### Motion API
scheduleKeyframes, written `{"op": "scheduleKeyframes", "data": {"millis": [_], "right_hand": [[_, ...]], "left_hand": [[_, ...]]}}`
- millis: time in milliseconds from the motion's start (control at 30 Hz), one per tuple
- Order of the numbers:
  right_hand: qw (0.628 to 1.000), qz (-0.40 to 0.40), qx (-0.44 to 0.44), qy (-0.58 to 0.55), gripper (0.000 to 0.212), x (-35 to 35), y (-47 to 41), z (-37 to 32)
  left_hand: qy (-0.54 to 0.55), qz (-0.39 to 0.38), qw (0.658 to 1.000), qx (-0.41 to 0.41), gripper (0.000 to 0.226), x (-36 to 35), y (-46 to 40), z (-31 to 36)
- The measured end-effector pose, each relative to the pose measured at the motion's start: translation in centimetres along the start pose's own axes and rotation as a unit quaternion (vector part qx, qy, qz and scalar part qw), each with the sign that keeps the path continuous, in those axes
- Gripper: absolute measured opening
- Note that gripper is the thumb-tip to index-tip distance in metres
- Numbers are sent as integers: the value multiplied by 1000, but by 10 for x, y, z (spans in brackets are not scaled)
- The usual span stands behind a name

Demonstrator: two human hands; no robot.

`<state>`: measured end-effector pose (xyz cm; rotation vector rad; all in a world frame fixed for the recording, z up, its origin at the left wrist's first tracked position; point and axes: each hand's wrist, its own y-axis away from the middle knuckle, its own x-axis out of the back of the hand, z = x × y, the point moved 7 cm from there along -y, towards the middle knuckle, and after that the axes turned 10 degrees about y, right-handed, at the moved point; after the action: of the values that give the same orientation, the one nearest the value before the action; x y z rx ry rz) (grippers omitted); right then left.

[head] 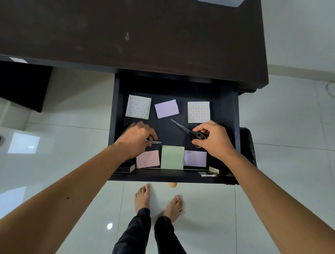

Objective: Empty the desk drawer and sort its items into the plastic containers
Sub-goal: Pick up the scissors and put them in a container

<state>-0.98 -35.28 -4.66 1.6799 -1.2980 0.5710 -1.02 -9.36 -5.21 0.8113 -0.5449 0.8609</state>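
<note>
Left of centre, the left hand (135, 139) sits inside the open drawer (116, 108). Its fingers are curled over a thin metallic item (154, 141); only the pointed tip shows, projecting right from under the fingertips, so its kind cannot be told. The item lies roughly level across the frame, and the hand already covers its left end.

Below that hand, along the drawer's near edge, lie a pink note pad (147, 159), a green note pad (172, 157) and a lilac note pad (195, 158), side by side. Across the far part of the drawer lie a patterned pad (138, 107), a second lilac pad (166, 109) and another patterned pad (198, 112), each apart from its neighbour.

Right of centre, the black scissors (188, 130) lie on a diagonal, blades pointing to the upper left, handles to the lower right. The right hand (213, 138) is at the handle end, fingers and thumb pinched about the loops. The blades point away from this hand and toward the gap between the two hands.

Judgement: each hand holds the item nearest it, so the lift need only go straight up, with the scissor point kept off the second lilac pad. A plastic container (220, 2) shows only as an edge at the top of the frame, at the far side of the dark surface (126, 32).
</note>
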Motion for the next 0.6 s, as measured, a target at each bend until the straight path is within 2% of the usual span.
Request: {"op": "scheduleKeyframes", "data": {"millis": [67,133,233,333,500,600], "right_hand": [[1000,-10,-2,-28,36,0,3,-1],[997,-18,-13,-69,34,3,8,-2],[986,-27,-29,-160,31,11,15,-7],[970,-33,-40,-238,27,20,23,-14],[915,-62,-56,-395,17,35,31,-35],[910,-46,-50,-410,17,51,28,-44]], "left_hand": [[-33,-3,999,-7,24,-1,1,1],[-19,2,1000,3,21,0,2,1],[97,26,994,48,21,5,6,-3],[222,44,969,96,15,14,13,-1],[335,86,934,92,13,40,18,12],[397,116,906,91,9,54,21,23]]}}
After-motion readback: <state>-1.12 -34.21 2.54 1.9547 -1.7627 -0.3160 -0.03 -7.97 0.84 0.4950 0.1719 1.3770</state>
